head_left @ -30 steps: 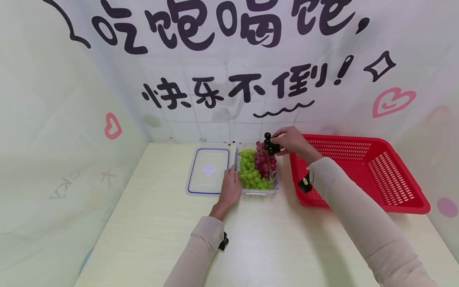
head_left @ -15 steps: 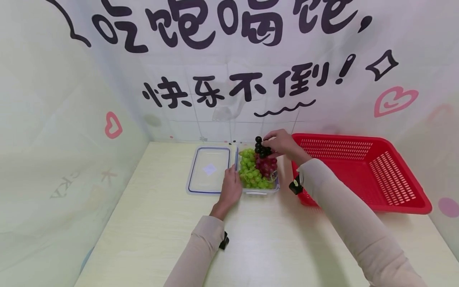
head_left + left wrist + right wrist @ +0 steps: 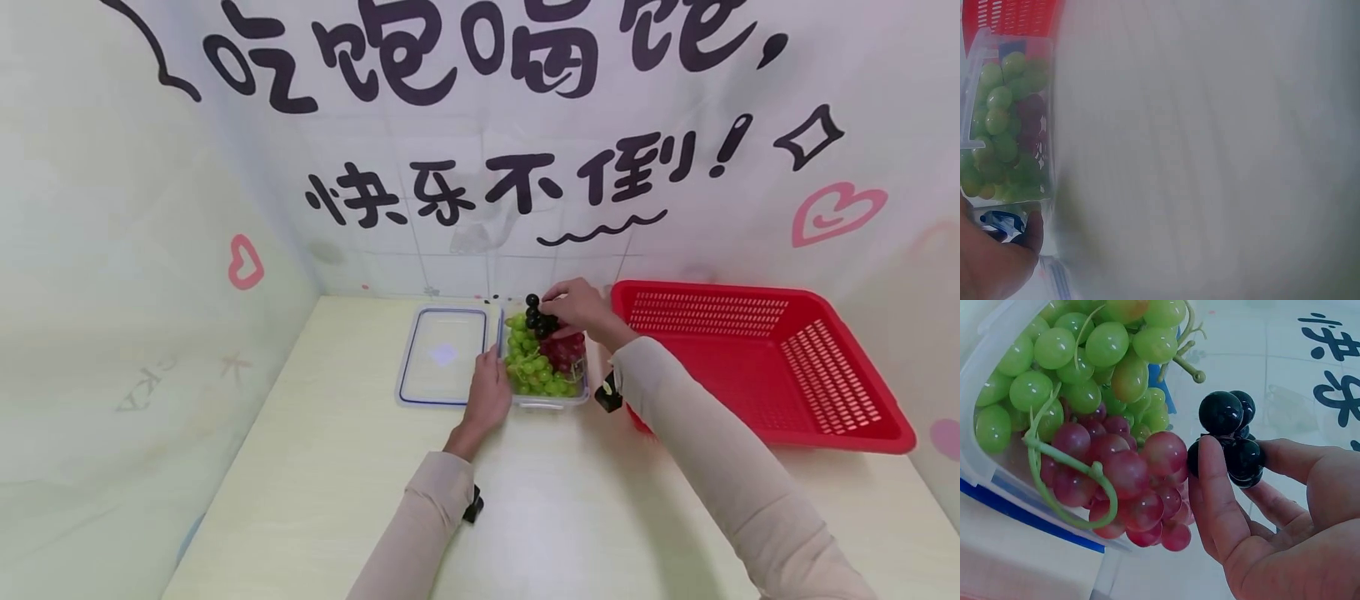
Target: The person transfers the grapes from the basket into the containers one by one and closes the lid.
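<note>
Black grapes [image 3: 534,317] in a small bunch are pinched between the thumb and fingers of my right hand [image 3: 583,308]. In the right wrist view the black grapes [image 3: 1221,414] are held up beside the red grapes [image 3: 1125,475], apart from them. Green grapes [image 3: 536,371] and red grapes fill a clear plastic container [image 3: 547,403]. My left hand [image 3: 487,396] holds the container's left side. The left wrist view has that left hand [image 3: 997,262] with its thumb bent by a blue-and-clear clip at the container's end; its other fingers are mostly hidden.
A clear lid [image 3: 442,358] with a blue seal lies left of the container. To the right stands a red perforated basket [image 3: 750,358]. Behind the pale tabletop [image 3: 540,508] rises a printed wall covering [image 3: 420,133].
My right hand has carried the black grapes leftward and lower, from above the red grapes toward the green ones. My left hand keeps its place at the container.
</note>
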`<state>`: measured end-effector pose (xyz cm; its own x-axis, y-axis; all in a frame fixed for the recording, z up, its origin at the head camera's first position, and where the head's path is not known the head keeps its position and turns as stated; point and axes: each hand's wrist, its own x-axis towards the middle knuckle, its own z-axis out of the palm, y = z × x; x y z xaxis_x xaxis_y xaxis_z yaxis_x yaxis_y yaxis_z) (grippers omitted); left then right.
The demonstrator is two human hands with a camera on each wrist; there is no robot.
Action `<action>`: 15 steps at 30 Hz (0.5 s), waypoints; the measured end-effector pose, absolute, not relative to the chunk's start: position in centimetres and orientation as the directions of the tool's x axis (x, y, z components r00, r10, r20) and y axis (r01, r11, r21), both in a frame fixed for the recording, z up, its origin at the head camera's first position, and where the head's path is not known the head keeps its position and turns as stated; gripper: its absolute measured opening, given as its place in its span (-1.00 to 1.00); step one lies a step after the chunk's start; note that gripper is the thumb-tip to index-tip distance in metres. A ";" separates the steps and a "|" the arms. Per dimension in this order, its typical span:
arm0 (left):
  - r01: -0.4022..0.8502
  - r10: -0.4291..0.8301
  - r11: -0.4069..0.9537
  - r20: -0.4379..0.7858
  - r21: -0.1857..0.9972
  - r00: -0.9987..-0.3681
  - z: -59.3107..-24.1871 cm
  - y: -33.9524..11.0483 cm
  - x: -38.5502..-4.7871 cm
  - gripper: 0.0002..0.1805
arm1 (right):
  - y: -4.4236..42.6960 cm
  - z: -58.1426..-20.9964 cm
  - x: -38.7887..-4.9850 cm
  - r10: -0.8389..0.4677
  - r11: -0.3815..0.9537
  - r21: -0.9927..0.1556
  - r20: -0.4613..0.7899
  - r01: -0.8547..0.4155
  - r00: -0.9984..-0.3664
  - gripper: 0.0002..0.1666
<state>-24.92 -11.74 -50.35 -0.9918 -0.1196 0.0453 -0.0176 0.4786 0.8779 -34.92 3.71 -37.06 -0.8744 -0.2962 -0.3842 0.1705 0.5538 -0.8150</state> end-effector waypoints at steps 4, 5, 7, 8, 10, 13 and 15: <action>-0.025 -0.115 0.481 0.035 0.876 -0.993 -50.5 -11.8 -24.8 -0.46 | 3.3 -37.3 -34.7 -0.286 0.566 -0.808 -0.379 0.164 -0.880 -0.61; -0.026 -0.115 0.482 0.034 0.876 -0.993 -50.6 -11.8 -24.7 -0.46 | 3.1 -37.4 -34.7 -0.285 0.571 -0.805 -0.378 0.161 -0.881 -0.60; -0.033 -0.116 0.481 0.027 0.876 -0.993 -50.6 -11.8 -24.6 -0.45 | 2.9 -37.6 -34.6 -0.285 0.578 -0.800 -0.384 0.163 -0.878 -0.59; -0.036 -0.117 0.483 0.024 0.875 -0.993 -50.5 -11.8 -24.5 -0.45 | 2.8 -37.8 -34.6 -0.285 0.582 -0.797 -0.388 0.164 -0.876 -0.58; -0.039 -0.116 0.484 0.020 0.874 -0.993 -50.5 -11.7 -24.4 -0.45 | 2.6 -38.0 -34.7 -0.286 0.592 -0.790 -0.388 0.157 -0.876 -0.58; -0.028 -0.114 0.482 0.031 0.876 -0.993 -50.4 -11.7 -24.6 -0.45 | 2.4 -38.3 -34.8 -0.282 0.611 -0.780 -0.373 0.135 -0.884 -0.59; -0.023 -0.115 0.485 0.038 0.874 -0.993 -50.4 -11.7 -24.7 -0.45 | 2.2 -38.4 -34.9 -0.281 0.624 -0.772 -0.361 0.117 -0.889 -0.60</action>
